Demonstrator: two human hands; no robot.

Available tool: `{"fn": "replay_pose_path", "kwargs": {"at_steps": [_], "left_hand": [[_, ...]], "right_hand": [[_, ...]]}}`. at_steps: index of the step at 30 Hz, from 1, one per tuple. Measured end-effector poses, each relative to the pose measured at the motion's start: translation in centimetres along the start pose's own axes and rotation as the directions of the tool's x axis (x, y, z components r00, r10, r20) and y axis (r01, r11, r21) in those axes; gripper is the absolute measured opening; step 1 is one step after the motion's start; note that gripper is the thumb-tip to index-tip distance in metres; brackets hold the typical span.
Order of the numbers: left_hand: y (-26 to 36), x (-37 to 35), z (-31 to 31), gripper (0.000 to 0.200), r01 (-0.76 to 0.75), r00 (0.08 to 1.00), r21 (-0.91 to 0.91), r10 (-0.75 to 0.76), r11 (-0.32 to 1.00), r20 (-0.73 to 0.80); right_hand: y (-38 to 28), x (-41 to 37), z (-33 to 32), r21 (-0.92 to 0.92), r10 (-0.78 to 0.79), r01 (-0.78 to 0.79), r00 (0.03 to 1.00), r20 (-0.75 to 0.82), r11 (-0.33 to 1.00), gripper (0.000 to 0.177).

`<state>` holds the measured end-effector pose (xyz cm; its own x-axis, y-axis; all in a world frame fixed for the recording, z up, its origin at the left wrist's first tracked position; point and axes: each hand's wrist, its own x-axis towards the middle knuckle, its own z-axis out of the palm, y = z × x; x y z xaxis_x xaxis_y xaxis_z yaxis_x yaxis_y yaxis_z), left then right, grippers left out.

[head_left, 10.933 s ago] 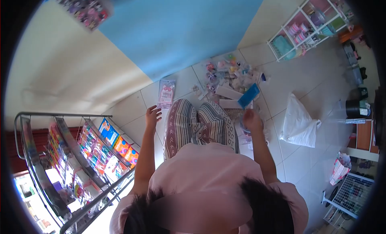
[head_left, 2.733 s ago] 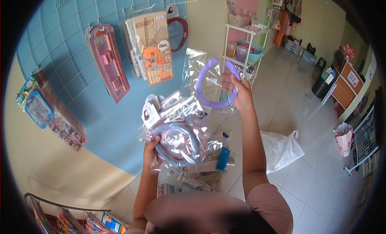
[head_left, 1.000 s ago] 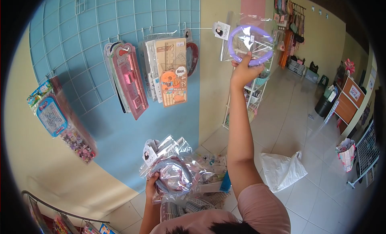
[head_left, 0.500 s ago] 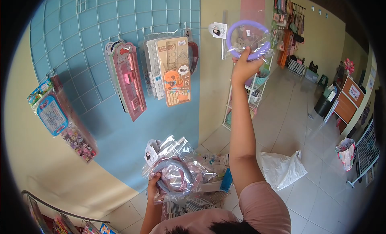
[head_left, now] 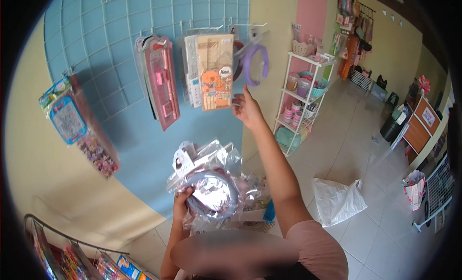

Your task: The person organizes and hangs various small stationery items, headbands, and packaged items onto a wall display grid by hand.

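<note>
My left hand (head_left: 182,203) is closed on a bundle of headbands in clear plastic packets, with a grey-blue headband (head_left: 191,206) on top and white cards at the upper end. A purple headband (head_left: 265,63) in a clear packet hangs from a wire hook (head_left: 257,25) on the wall grid. Just below it is my right hand (head_left: 249,110), open, thumb up near the headband's lower end and fingers beside the bear-printed ruler set (head_left: 216,73). Behind the purple headband, a dark red one (head_left: 237,61) is partly hidden.
Pink stationery packs (head_left: 166,85) and toy packs (head_left: 72,121) hang on the blue wire grid (head_left: 120,53). A white shelf rack (head_left: 312,61) stands to the right. On the tiled floor lies a white plastic bag (head_left: 339,200). Another rack (head_left: 72,241) with packets is at lower left.
The purple headband has moved left along the hook towards the wall, and my right hand has come down and left, off it. My left hand still holds the bundle, now slightly higher.
</note>
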<state>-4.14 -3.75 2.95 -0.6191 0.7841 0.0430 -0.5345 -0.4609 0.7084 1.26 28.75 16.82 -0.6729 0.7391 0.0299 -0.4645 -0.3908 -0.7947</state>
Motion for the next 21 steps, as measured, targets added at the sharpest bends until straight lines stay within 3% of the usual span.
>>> {"fn": "replay_pose_path", "kwargs": {"at_steps": [2, 5, 7, 11, 14, 17, 19, 21], "left_hand": [[0.3, 0.0, 0.4, 0.045, -0.006, 1.0, 0.019, 0.006, 1.0, -0.022], [0.9, -0.1, 1.8, 0.033, -0.019, 0.998, -0.01, 0.019, 1.0, -0.059], [1.2, 0.0, 2.5, 0.032, -0.026, 0.998, -0.02, 0.025, 0.999, -0.058], [2.1, 0.6, 2.3, 0.027, 0.045, 0.997, 0.008, -0.044, 0.999, -0.07], [2.5, 1.7, 3.0, 0.027, 0.003, 0.999, 0.071, 0.001, 0.997, -0.049], [1.9, 3.3, 1.7, 0.029, 0.07, 0.997, 0.105, -0.071, 0.992, 0.007], [1.7, 4.7, 0.4, 0.033, 0.149, 0.983, 0.115, -0.16, 0.982, 0.088], [0.9, 6.5, -1.5, 0.041, 0.215, 0.951, 0.256, -0.262, 0.942, 0.166]], "right_hand": [[0.7, -1.8, -2.6, -0.1, 0.092, -0.087, 0.995, 0.048, 0.991, 0.04], [-0.4, -3.3, -5.2, -0.353, -0.087, 0.091, 0.996, 0.028, 0.931, 0.033], [-3.0, -4.4, -4.5, -0.385, -0.283, 0.274, 0.959, 0.035, 0.881, 0.029], [-6.2, -5.9, -1.4, -0.517, -0.625, 0.591, 0.769, 0.13, 0.62, 0.022], [-5.8, -7.1, 0.7, -0.627, -0.602, 0.564, 0.777, 0.184, 0.537, 0.022], [-5.9, -3.4, -1.0, -0.695, -0.717, 0.684, 0.596, 0.36, 0.22, 0.029], [-7.3, -1.9, -0.1, -0.745, -0.794, 0.66, 0.505, 0.339, 0.101, 0.033], [-9.5, 0.8, 1.1, -0.738, -0.853, 0.674, 0.366, 0.372, -0.033, 0.04]]}}
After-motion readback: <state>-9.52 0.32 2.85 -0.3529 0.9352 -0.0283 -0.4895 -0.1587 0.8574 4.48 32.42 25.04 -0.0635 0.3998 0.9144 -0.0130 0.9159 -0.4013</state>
